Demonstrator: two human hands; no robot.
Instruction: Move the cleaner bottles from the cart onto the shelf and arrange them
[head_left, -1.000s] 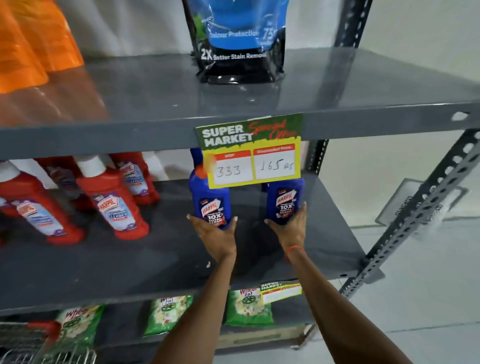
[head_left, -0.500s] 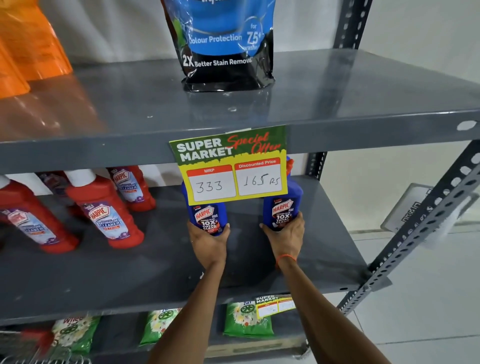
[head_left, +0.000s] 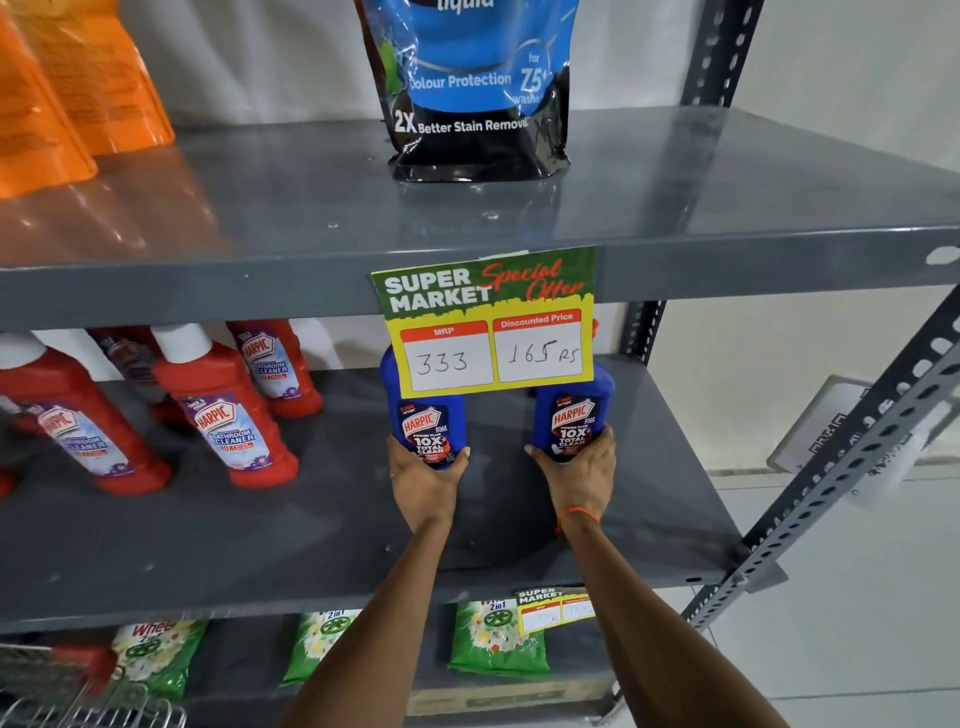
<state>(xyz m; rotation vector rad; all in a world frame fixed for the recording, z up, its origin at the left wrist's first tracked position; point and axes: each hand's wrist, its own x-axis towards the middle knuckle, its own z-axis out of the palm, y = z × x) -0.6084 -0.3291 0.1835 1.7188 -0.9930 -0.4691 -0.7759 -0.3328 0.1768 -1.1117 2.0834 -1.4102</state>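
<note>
Two bare forearms rise from 6 o'clock toward a grey metal shelf (head_left: 260, 551), while the wire rim of a cart (head_left: 93, 712) shows at 7 o'clock. Green detergent packets (head_left: 498, 639) lie on the tier below, next to a small price tag (head_left: 553, 608). At the centre of the frame, the left hand (head_left: 423, 480) is wrapped around the base of the left blue bottle (head_left: 428, 431), fingers closed on both sides of it. The right hand (head_left: 574, 475), an orange thread at its wrist, is clamped in the same way on the right blue bottle (head_left: 569, 426). Both cleaner bottles stand upright on or just above the middle tier, a gap between them, labels facing out; whether their bases touch the metal cannot be told. A yellow-and-green offer card (head_left: 491, 319) hanging from the tier above hides their necks. At 9 o'clock, red bathroom cleaner bottles (head_left: 223, 410) with white caps stand in loose rows, well apart from the blue pair. Farther up, at 12 o'clock, a blue-and-black detergent pouch (head_left: 475, 93) sits on the top tier, with orange packs (head_left: 78, 83) at 10 o'clock. The step in hand appears to be the placing of the blue pair. The next move likely calls for settling both bases flat, squaring the labels to the front, then letting go without tipping either bottle.
</note>
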